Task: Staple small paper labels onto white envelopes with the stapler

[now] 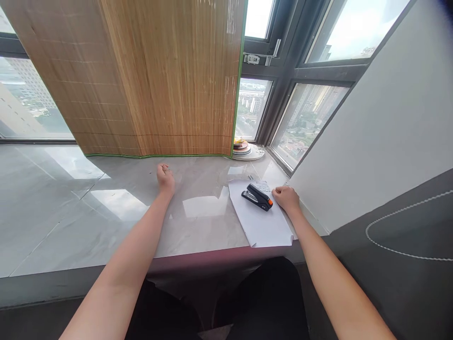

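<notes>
My left hand [165, 179] rests as a closed fist on the glossy marble-like sill [198, 226], with nothing showing in it. My right hand [286, 197], also curled into a fist, lies by the right edge of some white paper [264, 229]. On that paper sits a black stapler [257, 197] with an orange end, just left of my right hand and apart from it. Small staple strips [251, 177] lie at the paper's top edge, near a printed patch.
A bamboo blind [177, 85] hangs down to the sill's back. Stacked plates [247, 151] stand in the window corner. A white wall [382, 132] bounds the right side, with a beaded cord [389, 249] hanging there. My legs are below the front edge.
</notes>
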{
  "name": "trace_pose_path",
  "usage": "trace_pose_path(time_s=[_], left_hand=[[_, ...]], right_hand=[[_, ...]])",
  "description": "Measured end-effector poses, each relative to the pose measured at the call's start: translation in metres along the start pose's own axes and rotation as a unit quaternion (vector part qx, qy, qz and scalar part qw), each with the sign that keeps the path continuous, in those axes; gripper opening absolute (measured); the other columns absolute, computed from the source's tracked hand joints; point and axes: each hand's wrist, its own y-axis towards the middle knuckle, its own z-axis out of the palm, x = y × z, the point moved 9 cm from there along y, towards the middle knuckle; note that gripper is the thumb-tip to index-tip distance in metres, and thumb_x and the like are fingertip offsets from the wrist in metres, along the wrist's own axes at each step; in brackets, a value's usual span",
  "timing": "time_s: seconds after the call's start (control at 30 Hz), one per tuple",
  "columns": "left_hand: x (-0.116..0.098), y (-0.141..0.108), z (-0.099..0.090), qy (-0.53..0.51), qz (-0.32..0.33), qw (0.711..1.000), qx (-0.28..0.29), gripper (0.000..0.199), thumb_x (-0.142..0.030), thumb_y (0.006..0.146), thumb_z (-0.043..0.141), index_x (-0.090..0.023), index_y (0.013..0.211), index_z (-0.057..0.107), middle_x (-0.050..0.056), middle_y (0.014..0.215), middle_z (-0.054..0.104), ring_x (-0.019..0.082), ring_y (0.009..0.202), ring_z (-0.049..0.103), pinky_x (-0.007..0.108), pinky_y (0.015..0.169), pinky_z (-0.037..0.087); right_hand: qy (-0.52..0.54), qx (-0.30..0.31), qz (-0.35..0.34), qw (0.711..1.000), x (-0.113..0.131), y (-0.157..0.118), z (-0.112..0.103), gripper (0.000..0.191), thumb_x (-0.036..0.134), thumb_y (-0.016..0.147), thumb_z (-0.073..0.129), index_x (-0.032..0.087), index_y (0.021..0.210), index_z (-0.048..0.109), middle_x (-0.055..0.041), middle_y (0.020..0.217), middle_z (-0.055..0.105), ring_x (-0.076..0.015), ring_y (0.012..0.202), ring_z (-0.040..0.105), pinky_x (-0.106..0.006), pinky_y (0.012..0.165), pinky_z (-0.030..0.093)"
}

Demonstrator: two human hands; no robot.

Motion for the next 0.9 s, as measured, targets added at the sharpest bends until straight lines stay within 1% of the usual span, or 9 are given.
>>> trace_pose_path(time_s=[0.13,0.2,0.3,0.4,0.5,0.6,0.7,0.8,0.9], left_hand=[[-0.009,-0.005,-0.001,0.124,0.024,0.992,-0.005,0.012,-0.03,0.111,0.045,-0.025,0.103,0.052,-0.002,0.07,0.044,0.018,0.063,0.044,0.028,0.063,0.037],[-0.016,-0.021,0.003,0.254,0.03,0.966,0.028,0.01,-0.02,0.104,0.05,-0.024,0.098,0.058,0.005,0.082,0.058,0.022,0.078,0.058,0.032,0.074,0.046],[-0.028,-0.063,0.014,0.466,0.089,0.872,0.121,0.018,-0.01,0.095,0.055,-0.02,0.101,0.069,0.018,0.115,0.069,0.032,0.114,0.066,0.042,0.098,0.051],[-0.033,-0.096,0.008,0.558,0.135,0.794,0.2,0.03,-0.014,0.1,0.052,-0.019,0.119,0.075,0.021,0.131,0.07,0.037,0.126,0.064,0.049,0.105,0.051],[-0.037,-0.095,-0.036,0.562,0.121,0.773,0.269,0.04,-0.011,0.1,0.045,-0.019,0.124,0.076,0.018,0.125,0.075,0.033,0.122,0.069,0.046,0.107,0.054],[-0.05,-0.061,-0.128,0.62,0.09,0.751,0.207,0.048,-0.02,0.102,0.048,-0.017,0.144,0.069,0.021,0.156,0.064,0.038,0.151,0.054,0.056,0.128,0.041],[-0.046,-0.033,-0.22,0.666,-0.028,0.729,0.155,0.059,-0.043,0.108,0.043,-0.02,0.161,0.058,0.019,0.178,0.042,0.049,0.168,0.029,0.082,0.129,0.024],[-0.038,-0.029,-0.247,0.653,-0.049,0.733,0.181,0.058,-0.041,0.111,0.033,-0.023,0.163,0.054,0.015,0.183,0.035,0.043,0.171,0.025,0.086,0.129,0.017],[-0.038,-0.029,-0.247,0.639,-0.033,0.754,0.149,0.053,-0.037,0.11,0.034,-0.026,0.156,0.058,0.016,0.179,0.042,0.039,0.169,0.03,0.086,0.129,0.017]], right_hand=[[-0.019,0.005,-0.01,1.0,0.005,0.002,0.002,0.042,0.041,0.099,0.053,0.024,0.06,0.054,-0.0073,0.07,0.064,-0.0238,0.076,0.058,-0.032,0.064,0.03],[0.002,-0.006,-0.011,1.0,0.001,0.002,0.001,0.051,0.052,0.104,0.048,0.024,0.062,0.054,-0.0084,0.071,0.065,-0.0247,0.077,0.059,-0.032,0.064,0.031],[0.027,-0.069,-0.062,0.995,0.0,0.003,-0.002,0.053,0.058,0.106,0.04,0.025,0.068,0.058,-0.0106,0.076,0.068,-0.0274,0.083,0.062,-0.034,0.068,0.04],[0.047,-0.105,-0.21,0.971,0.022,0.007,0.005,0.045,0.058,0.104,0.045,0.023,0.093,0.071,-0.015,0.105,0.076,-0.0329,0.104,0.068,-0.042,0.088,0.054],[0.058,-0.053,-0.282,0.956,0.047,0.021,0.028,0.053,0.055,0.106,0.042,0.019,0.129,0.072,-0.0194,0.142,0.072,-0.0351,0.13,0.068,-0.049,0.112,0.055],[-0.006,0.05,-0.302,0.952,0.072,0.034,0.06,0.063,0.043,0.107,0.037,0.012,0.158,0.058,-0.0207,0.17,0.053,-0.0333,0.157,0.052,-0.052,0.129,0.045],[-0.096,0.111,-0.314,0.938,0.092,0.035,0.084,0.067,0.031,0.108,0.032,0.01,0.171,0.044,-0.0201,0.179,0.04,-0.0321,0.168,0.037,-0.057,0.135,0.037],[-0.138,0.103,-0.307,0.936,0.122,0.026,0.09,0.067,0.026,0.11,0.027,0.011,0.174,0.039,-0.0215,0.18,0.037,-0.0334,0.169,0.035,-0.061,0.135,0.036],[-0.132,0.093,-0.308,0.938,0.182,0.004,0.095,0.067,0.021,0.111,0.026,0.011,0.176,0.037,-0.0237,0.179,0.035,-0.0365,0.169,0.034,-0.068,0.134,0.034]])
